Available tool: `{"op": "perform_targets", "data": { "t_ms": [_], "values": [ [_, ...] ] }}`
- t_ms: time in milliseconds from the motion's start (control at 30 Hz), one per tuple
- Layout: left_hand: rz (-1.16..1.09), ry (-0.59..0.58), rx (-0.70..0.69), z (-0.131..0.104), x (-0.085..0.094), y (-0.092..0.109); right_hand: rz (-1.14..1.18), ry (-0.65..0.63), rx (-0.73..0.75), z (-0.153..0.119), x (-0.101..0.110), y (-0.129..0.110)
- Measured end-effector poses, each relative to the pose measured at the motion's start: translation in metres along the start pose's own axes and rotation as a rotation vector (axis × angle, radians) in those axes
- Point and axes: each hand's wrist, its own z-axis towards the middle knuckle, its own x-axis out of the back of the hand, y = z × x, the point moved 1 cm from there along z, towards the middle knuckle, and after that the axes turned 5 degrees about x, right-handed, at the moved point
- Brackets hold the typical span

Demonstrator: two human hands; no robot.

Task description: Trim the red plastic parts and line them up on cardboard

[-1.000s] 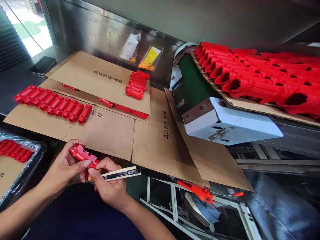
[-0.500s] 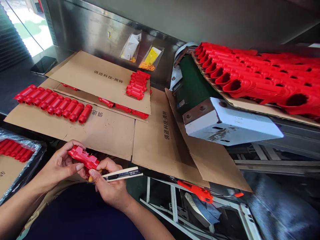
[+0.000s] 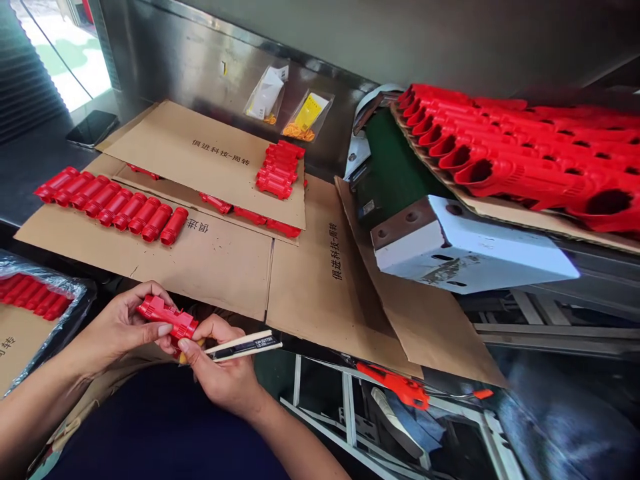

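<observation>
My left hand [image 3: 134, 328] is closed round a red ribbed plastic tube part [image 3: 167, 315], held tilted just off the front edge of the cardboard. My right hand [image 3: 227, 373] grips a white and black cutter knife [image 3: 245, 346], its handle pointing to the right. The thumb of that hand presses near the right end of the tube. A bit of yellow shows under the fingers there. The knife's blade is hidden by the hand and the part.
A row of red tubes [image 3: 113, 205] lies on the cardboard [image 3: 220, 263]. A small red pile [image 3: 281, 170] sits on an upper sheet [image 3: 175, 137]. Many red housings [image 3: 530, 157] fill cardboard over the conveyor end [image 3: 470, 243] at right. An orange-red tool [image 3: 395, 385] lies below; a phone [image 3: 93, 128] is at back left.
The view has shifted slightly. Both hands keep their hold on the tube and the cutter knife, and the knife's handle has tilted very slightly.
</observation>
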Motion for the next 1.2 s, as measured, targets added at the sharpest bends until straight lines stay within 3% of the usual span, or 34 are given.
{"op": "perform_targets", "data": {
  "t_ms": [200,367,533,767,933,1100,1200],
  "values": [
    [0.0,0.047,-0.002,-0.001,-0.004,-0.001,-0.02,0.011,0.054,0.001,0.0,-0.002],
    [0.013,-0.021,-0.009,0.002,0.0,-0.005,-0.009,0.008,0.025,0.002,0.001,-0.002],
    [0.023,0.048,-0.029,0.002,-0.005,-0.002,-0.047,0.002,0.08,0.002,0.001,-0.003],
    [-0.023,-0.026,-0.009,-0.003,-0.002,-0.003,0.066,-0.007,-0.013,0.0,0.001,0.004],
    [0.1,0.08,-0.061,0.002,-0.007,-0.004,-0.059,-0.007,0.034,0.0,0.003,0.002],
    [0.228,0.044,-0.064,0.001,0.012,-0.016,0.218,-0.008,-0.204,-0.005,0.007,0.007],
    [0.383,0.105,-0.016,-0.006,0.025,-0.02,0.266,0.023,-0.229,-0.005,0.008,0.008]
  ]
}}
